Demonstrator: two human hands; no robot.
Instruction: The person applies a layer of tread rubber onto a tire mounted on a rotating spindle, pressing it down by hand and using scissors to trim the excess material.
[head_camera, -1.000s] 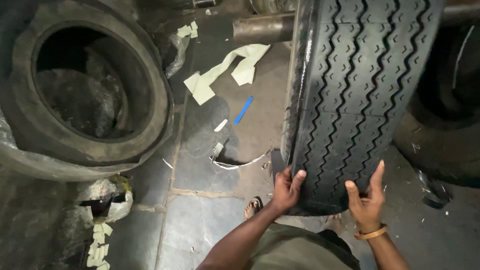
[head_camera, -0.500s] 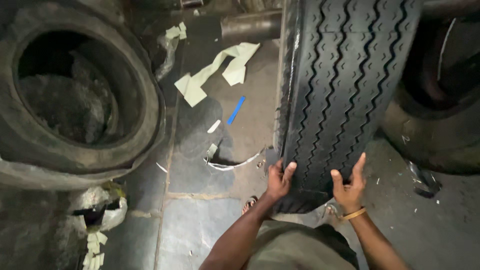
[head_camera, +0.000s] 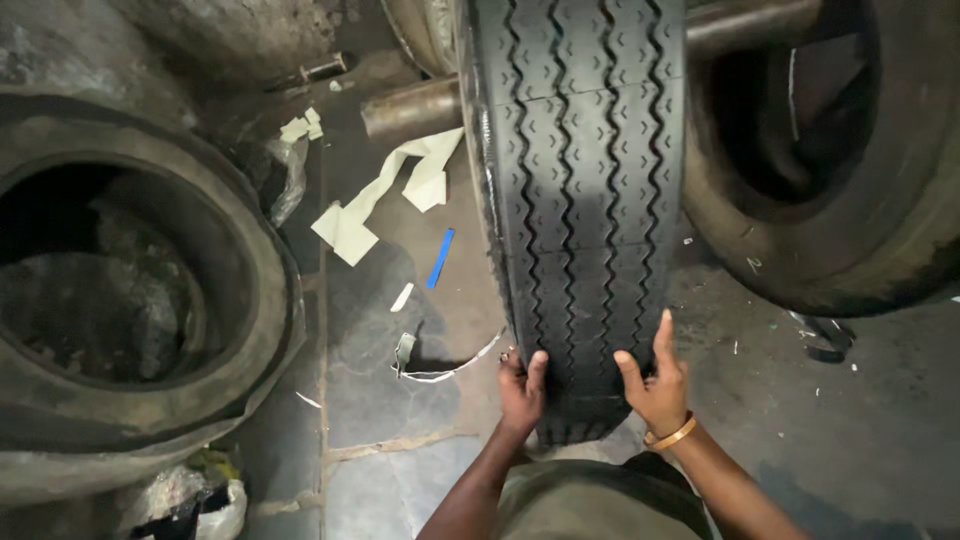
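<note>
Upright tyre (head_camera: 580, 200), black, zigzag tread, standing on its tread on the stone floor (head_camera: 390, 400) directly before the person; landmark for all that follows. Left hand (head_camera: 522, 392): pressed on the tyre's lower left shoulder, fingers curled round the edge, thumb on the tread. Right hand (head_camera: 655, 385): flat on the lower right tread, fingers spread, brass-coloured bangle (head_camera: 670, 436) at the wrist; neither hand closed round anything else. Left of the tyre: blue strip (head_camera: 441, 257), pale paper scraps (head_camera: 385, 195), a curled white sliver (head_camera: 440, 370), and further left a large worn tyre (head_camera: 140, 300) lying flat. Behind it: a rusty metal bar (head_camera: 410, 107). Right of it: another tyre (head_camera: 830, 160), leaning. Compared with half a second ago, both hands sit closer together on the tread and the tyre stands nearer the centre.
</note>
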